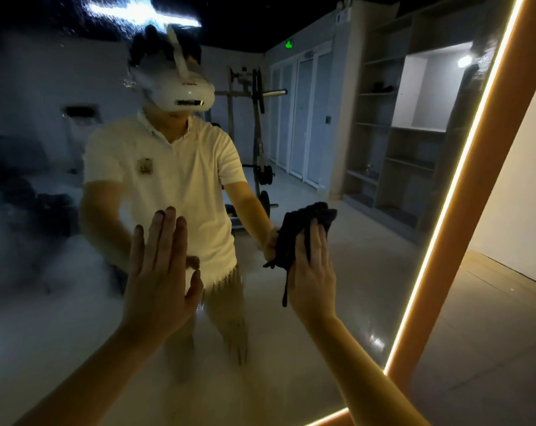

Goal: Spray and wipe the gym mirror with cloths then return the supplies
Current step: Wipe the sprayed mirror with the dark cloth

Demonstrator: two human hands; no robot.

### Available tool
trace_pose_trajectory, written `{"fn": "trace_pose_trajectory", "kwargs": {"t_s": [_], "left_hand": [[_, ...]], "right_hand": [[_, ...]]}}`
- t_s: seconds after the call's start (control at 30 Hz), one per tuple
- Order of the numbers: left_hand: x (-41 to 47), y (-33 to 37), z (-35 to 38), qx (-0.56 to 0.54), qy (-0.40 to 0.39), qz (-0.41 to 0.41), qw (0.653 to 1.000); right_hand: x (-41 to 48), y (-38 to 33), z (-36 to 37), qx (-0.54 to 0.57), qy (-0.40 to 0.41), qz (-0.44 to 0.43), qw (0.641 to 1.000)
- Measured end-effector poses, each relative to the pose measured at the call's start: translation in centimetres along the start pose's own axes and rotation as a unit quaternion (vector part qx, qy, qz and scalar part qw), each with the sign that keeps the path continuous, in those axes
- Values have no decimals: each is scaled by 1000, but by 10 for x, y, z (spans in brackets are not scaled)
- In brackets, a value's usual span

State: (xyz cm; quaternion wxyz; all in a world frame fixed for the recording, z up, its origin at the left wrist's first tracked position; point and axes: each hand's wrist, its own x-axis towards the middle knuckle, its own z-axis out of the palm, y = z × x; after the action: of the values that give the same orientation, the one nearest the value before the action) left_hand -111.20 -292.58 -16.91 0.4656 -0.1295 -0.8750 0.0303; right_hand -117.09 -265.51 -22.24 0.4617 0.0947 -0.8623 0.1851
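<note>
Here, both hands lie on the large wall mirror (368, 272), and one presses a cloth to it.
The left hand (160, 272) is spread flat on the glass, fingers straight and together, thumb out to the side, holding nothing; the right hand (314, 272) lies flat over a crumpled black wiping cloth (294, 232), its straight fingers pressing it to the glass, its thumb hidden; the cloth bunches above the fingertips and a thin tail hangs down beside the palm; a pale misty film (45, 287) clouds the left and lower glass, while the part right of the cloth looks clearer; a glowing light strip and an orange frame (457, 229) run down the mirror's right edge; reflected in the glass are a black weight rack (257, 133) and open grey shelves (408, 167).
</note>
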Motion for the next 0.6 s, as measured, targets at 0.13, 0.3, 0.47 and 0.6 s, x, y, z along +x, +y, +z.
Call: {"fn": "trace_pose_trajectory", "kwargs": {"t_s": [0.13,0.3,0.47,0.6], "left_hand": [[-2,-6,-3,-5,-8,16,1000],[-3,-20,-2,20,-11,46,999],[-3,-19,2,17,-8,40,999],[-2,-14,5,19,-3,28,999]], "right_hand": [[-25,-55,21,31,-1,-80,996],[-40,-101,38,25,-38,-200,979],[-39,-52,34,-1,-43,-174,984],[-42,18,19,37,-23,-4,999]]}}
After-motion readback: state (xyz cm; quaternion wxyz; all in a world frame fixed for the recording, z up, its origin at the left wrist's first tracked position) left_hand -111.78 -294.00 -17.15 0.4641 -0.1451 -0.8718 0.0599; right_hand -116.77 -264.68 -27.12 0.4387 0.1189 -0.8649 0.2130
